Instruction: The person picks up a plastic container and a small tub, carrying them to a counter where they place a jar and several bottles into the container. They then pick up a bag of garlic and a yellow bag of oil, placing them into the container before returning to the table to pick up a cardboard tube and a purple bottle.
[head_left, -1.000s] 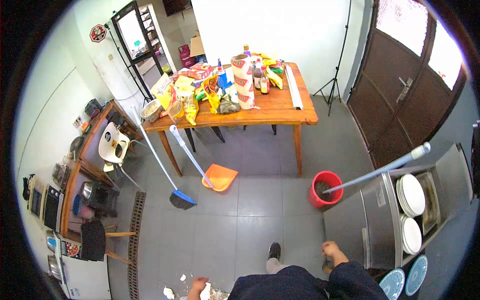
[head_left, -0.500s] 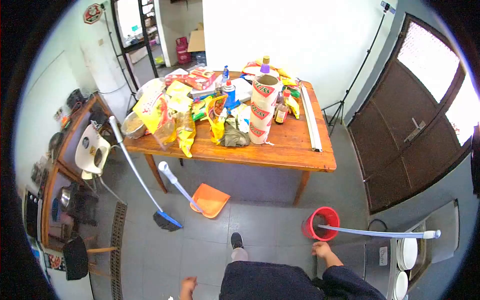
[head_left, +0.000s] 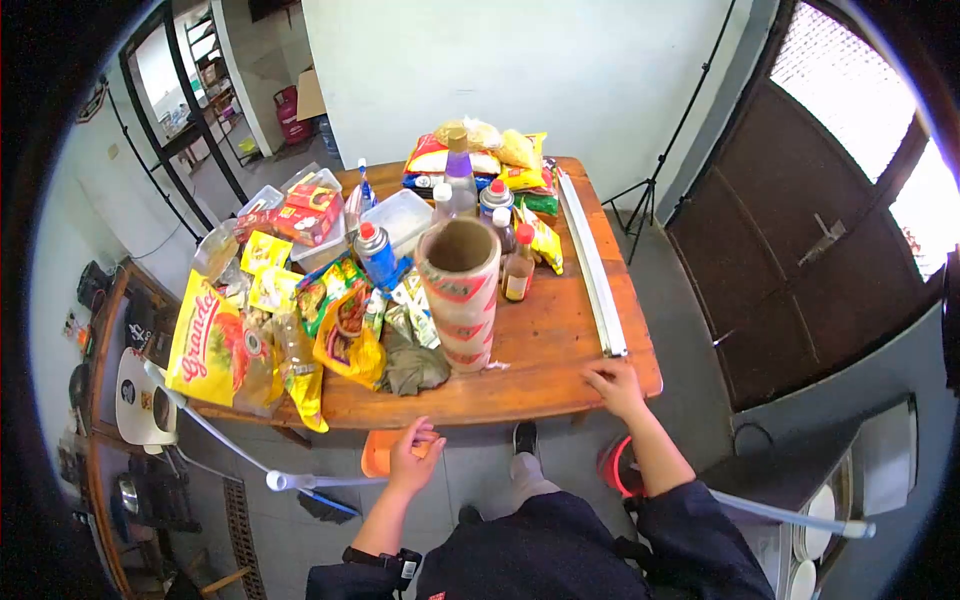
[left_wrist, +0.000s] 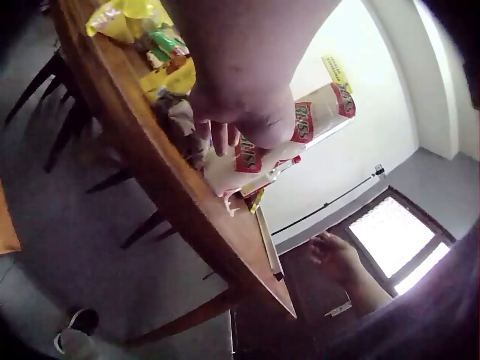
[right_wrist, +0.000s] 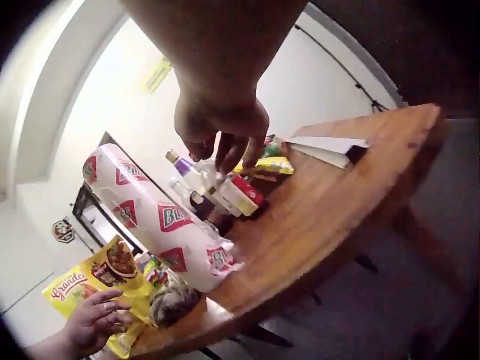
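My left hand [head_left: 412,458] hovers before the table's front edge, fingers loosely bent and holding nothing. Close ahead of it are a dark crumpled cloth [head_left: 416,369] and a tall printed plastic roll [head_left: 466,325] standing upright. The right hand [head_left: 616,388], also bare of any object, overlaps the table's front right corner in the head view, near the end of a long white strip [head_left: 592,265]. Sauce bottles [head_left: 518,268] stand behind the roll. In the left wrist view the roll [left_wrist: 250,154] is partly covered by my left hand.
Food packets [head_left: 215,345], a blue spray can [head_left: 377,258] and clear containers [head_left: 398,220] crowd the wooden table [head_left: 545,375]. On the floor are an orange dustpan [head_left: 377,452], a broom [head_left: 325,506] and a red bucket [head_left: 612,468] with a long handle leaning right. A tripod [head_left: 650,190] stands behind.
I have stepped up to the table, which now fills more of the head view. Both hands have risen from low beside my body to the table's front edge.
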